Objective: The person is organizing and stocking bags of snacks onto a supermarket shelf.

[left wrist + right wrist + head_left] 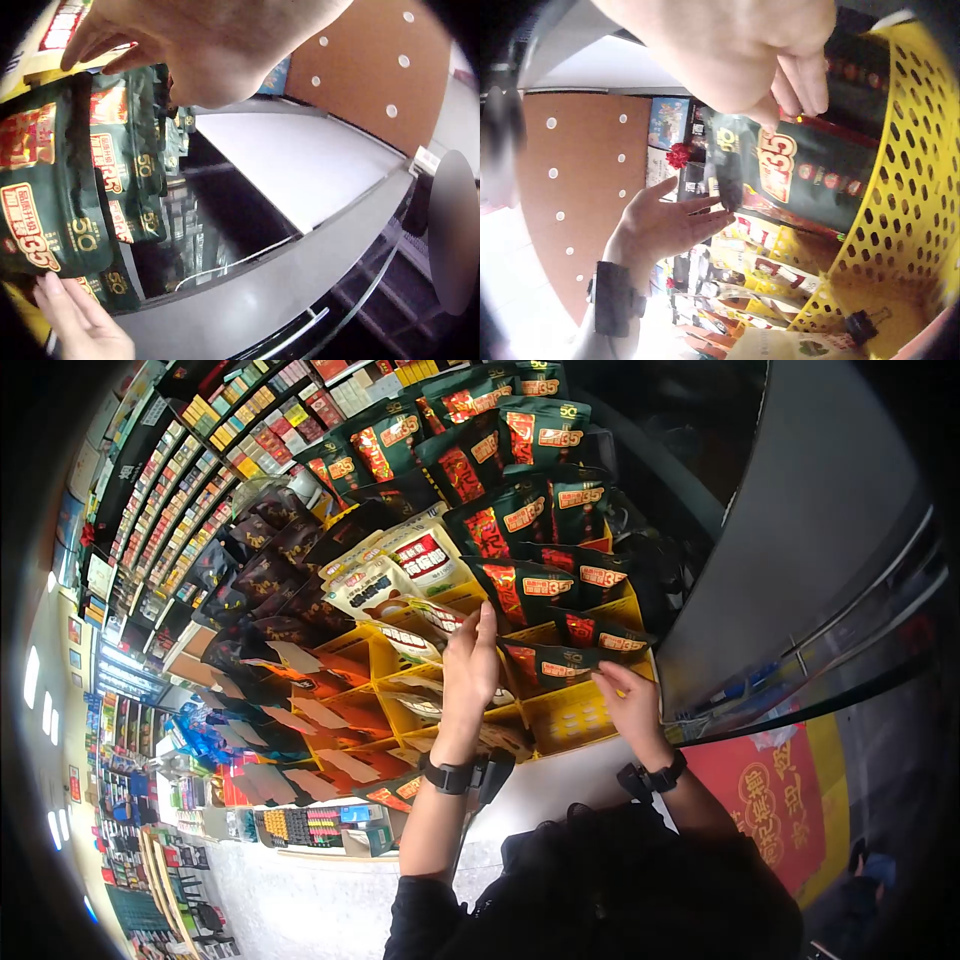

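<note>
A dark green bag with a "35" label (560, 666) (45, 195) (810, 169) stands in the front part of a yellow basket (570, 722) (907, 150). At its right end, the right hand (632, 708) (84, 321) (735, 52) pinches the bag's edge between thumb and fingers. The left hand (470, 668) (187, 45) (660, 219) is raised at the other end, fingers mostly extended, fingertips at the bag's corner in the right wrist view. Several similar green bags (545, 435) stand in rows behind.
Left of the green bags are white bags (375, 585), with orange bags (345, 710) nearer the person. A grey panel (810, 530) rises at the right. Shelves of small boxes (180, 490) line the back left. A black clip (861, 325) is on the basket.
</note>
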`<state>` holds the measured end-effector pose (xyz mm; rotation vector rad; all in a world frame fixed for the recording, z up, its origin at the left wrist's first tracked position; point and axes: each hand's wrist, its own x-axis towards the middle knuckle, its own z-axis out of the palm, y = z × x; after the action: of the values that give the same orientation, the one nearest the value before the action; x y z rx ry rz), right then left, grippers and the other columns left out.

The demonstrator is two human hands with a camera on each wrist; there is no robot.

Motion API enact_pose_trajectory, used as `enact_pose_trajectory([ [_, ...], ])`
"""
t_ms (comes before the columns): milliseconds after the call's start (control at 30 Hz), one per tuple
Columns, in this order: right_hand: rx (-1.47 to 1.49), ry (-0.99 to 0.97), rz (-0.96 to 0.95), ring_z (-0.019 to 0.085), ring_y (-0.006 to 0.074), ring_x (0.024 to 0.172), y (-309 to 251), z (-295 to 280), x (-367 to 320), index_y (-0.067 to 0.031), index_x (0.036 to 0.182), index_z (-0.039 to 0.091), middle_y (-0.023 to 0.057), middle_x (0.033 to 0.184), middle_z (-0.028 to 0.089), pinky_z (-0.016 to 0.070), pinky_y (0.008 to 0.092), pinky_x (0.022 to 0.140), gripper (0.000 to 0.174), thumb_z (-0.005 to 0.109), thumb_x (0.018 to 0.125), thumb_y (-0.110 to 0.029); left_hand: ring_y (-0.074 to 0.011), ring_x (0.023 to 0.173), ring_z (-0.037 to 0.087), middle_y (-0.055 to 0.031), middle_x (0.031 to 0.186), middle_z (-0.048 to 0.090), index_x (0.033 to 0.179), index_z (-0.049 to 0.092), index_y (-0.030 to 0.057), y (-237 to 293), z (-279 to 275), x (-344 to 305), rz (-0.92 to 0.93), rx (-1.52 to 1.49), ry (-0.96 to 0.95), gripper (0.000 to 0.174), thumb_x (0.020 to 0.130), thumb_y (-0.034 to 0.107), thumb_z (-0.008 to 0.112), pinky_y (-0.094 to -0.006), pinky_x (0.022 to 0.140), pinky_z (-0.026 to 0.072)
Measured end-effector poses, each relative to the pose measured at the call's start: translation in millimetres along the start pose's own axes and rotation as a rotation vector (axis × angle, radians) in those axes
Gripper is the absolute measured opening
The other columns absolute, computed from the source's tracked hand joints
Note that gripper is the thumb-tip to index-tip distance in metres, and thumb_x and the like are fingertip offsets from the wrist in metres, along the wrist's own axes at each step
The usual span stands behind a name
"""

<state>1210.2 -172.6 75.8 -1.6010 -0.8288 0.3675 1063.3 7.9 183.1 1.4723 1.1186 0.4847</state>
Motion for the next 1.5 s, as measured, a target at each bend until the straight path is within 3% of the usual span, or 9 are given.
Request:
enact_pose_trajectory([
  [67,0.014,0.044,0.018,0.073,0.021,0.089,-10,-7,-10,0.0048,0.11,0.068,0.0181,0.099,0.073,0.055,0.027,0.076,0.025,0.071,0.091,-0.011,-0.0371,0.106,0.063,-0.028,0.108,0.066,0.125,0.061,-0.0064,22,10,-15,0.413,0.298,0.26,0.062,0.102,0.048,0.042,-0.0413,0.092,0.0458],
  [233,0.096,0.211,0.043,0.064,0.03,0.115,16,-15,-21,0.0106,0.14,0.041,0.0264,0.125,0.062,0.0498,0.034,0.098,0.058,0.063,0.097,-0.023,-0.048,0.103,0.058,-0.0338,0.101,0.063,0.093,0.063,-0.0081,54,29,-16,0.33,0.363,0.093,0.069,0.103,0.053,0.032,-0.0474,0.09,0.044],
  [600,-0.011,0.152,0.174,0.061,0.0357,0.117,26,-18,-4,0.0102,0.147,0.03,0.032,0.122,0.06,0.0467,0.038,0.1,0.08,0.059,0.096,-0.045,-0.0512,0.11,0.055,-0.0382,0.103,0.062,0.098,0.065,-0.011,39,54,16,0.213,0.48,-0.055,0.087,0.101,0.064,0.021,-0.0513,0.098,0.0398],
  [700,0.046,0.202,0.125,0.058,0.0374,0.122,36,-15,-2,0.0099,0.147,0.028,0.0329,0.13,0.056,0.0447,0.0375,0.104,0.082,0.059,0.096,-0.046,-0.0331,0.111,0.062,-0.0267,0.112,0.067,0.115,0.065,-0.0096,30,53,24,0.23,0.438,-0.067,0.09,0.098,0.069,0.026,-0.0379,0.099,0.0431],
  [767,0.08,0.143,0.167,0.052,0.0374,0.128,34,-18,1,0.0097,0.148,0.027,0.0326,0.14,0.047,0.0425,0.0372,0.107,0.081,0.06,0.096,-0.043,-0.0514,0.113,0.053,-0.0394,0.108,0.06,0.102,0.064,-0.0107,35,54,18,0.264,0.475,-0.066,0.085,0.101,0.062,0.02,-0.052,0.1,0.0384],
  [1067,0.272,0.07,0.158,0.039,0.02,0.139,5,-21,-17,0.0073,0.152,0.018,0.0207,0.155,0.034,0.0321,0.0329,0.115,0.074,0.063,0.096,-0.011,-0.0468,0.118,0.051,-0.0331,0.121,0.058,0.122,0.057,-0.009,33,44,-12,0.513,0.343,0.093,0.069,0.106,0.05,0.026,-0.046,0.103,0.0381],
  [1200,0.14,-0.22,0.322,0.039,0.0267,0.14,-8,-8,-37,0.0072,0.151,0.022,0.0245,0.154,0.034,0.036,0.0363,0.113,0.074,0.066,0.094,-0.01,-0.0414,0.119,0.051,-0.0284,0.127,0.056,0.125,0.056,-0.0084,20,34,-21,0.49,0.253,0.18,0.065,0.107,0.046,0.027,-0.0426,0.105,0.037],
  [1333,-0.059,-0.099,-0.066,0.06,0.0414,0.115,8,15,-36,0.0089,0.147,0.031,0.0305,0.126,0.059,0.0491,0.04,0.096,0.081,0.072,0.089,-0.031,-0.0391,0.121,0.052,-0.0256,0.127,0.058,0.126,0.057,-0.0081,13,31,-18,0.509,0.168,0.243,0.066,0.107,0.048,0.026,-0.0399,0.106,0.0364],
  [1500,0.011,-0.159,-0.004,0.06,0.0422,0.114,7,15,-27,0.0082,0.147,0.031,0.0321,0.125,0.058,0.0481,0.041,0.097,0.08,0.071,0.089,-0.03,-0.0328,0.131,0.045,-0.023,0.136,0.054,0.132,0.054,-0.0069,10,19,-19,0.405,0.067,0.133,0.072,0.105,0.054,0.026,-0.0417,0.112,0.0295],
])
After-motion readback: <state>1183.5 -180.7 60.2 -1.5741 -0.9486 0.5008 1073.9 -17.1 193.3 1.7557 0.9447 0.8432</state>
